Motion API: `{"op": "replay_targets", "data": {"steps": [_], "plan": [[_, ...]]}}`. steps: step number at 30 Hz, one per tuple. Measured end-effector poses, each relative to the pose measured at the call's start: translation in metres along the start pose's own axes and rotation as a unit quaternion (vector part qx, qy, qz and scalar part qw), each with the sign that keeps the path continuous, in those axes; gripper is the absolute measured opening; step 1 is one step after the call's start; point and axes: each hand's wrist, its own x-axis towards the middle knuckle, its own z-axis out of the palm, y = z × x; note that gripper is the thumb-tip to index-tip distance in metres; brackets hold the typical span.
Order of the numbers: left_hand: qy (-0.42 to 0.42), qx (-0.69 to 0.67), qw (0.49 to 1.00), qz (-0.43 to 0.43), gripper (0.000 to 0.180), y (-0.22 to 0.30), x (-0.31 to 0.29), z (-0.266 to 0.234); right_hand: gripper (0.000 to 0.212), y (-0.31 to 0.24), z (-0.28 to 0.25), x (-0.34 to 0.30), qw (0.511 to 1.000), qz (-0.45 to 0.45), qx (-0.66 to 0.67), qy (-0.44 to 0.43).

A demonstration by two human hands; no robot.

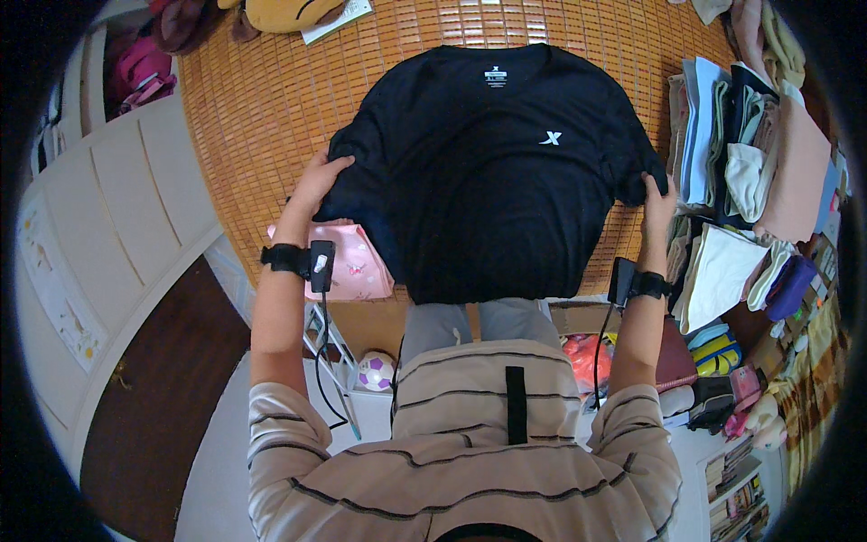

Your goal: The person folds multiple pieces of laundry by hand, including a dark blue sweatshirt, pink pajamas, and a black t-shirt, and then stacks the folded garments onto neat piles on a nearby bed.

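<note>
A black T-shirt (488, 190) lies spread face up on a woven bamboo mat (244, 117), its neckline at the far side and its hem by the near edge. My left hand (321, 179) is closed on the sleeve at the shirt's left. At the right, my right hand (658, 193) pinches the other sleeve's edge. A small white logo marks the chest. Under the shirt's left side, near my left wrist, a folded pink cloth (352, 264) shows partly.
Stacks of folded clothes (722, 154) stand along the right edge of the mat. A yellow-brown plush toy (284, 14) sits at the far left. Below the near edge are a purple-and-white ball (376, 371) and bags. A cream cabinet panel (108, 199) stands to the left.
</note>
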Motion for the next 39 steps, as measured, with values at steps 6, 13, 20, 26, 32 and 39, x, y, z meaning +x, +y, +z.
{"op": "replay_targets", "data": {"steps": [6,13,20,26,32,39], "plan": [[0.204,0.240,0.919,0.239,0.033,-0.012,-0.003,0.007,0.027,-0.055,0.016,-0.018,0.997,0.010,0.031,0.071],[0.039,0.179,0.960,0.211,0.055,0.032,-0.038,0.103,0.035,-0.101,0.058,-0.044,0.990,-0.109,0.012,0.083],[-0.136,0.097,0.950,0.264,0.035,-0.022,-0.058,0.129,0.055,-0.115,0.087,-0.070,0.949,-0.206,0.036,-0.236],[-0.156,0.129,0.954,0.221,0.025,-0.101,-0.091,0.137,0.046,-0.052,0.054,-0.101,0.960,-0.152,0.083,-0.221],[-0.150,0.307,0.938,-0.051,0.032,-0.169,-0.104,0.111,0.025,0.023,-0.001,-0.136,0.953,0.041,-0.063,-0.294],[-0.052,0.332,0.930,-0.151,0.044,-0.259,-0.090,0.082,0.040,0.067,-0.027,-0.193,0.855,0.019,-0.324,-0.404]]}}
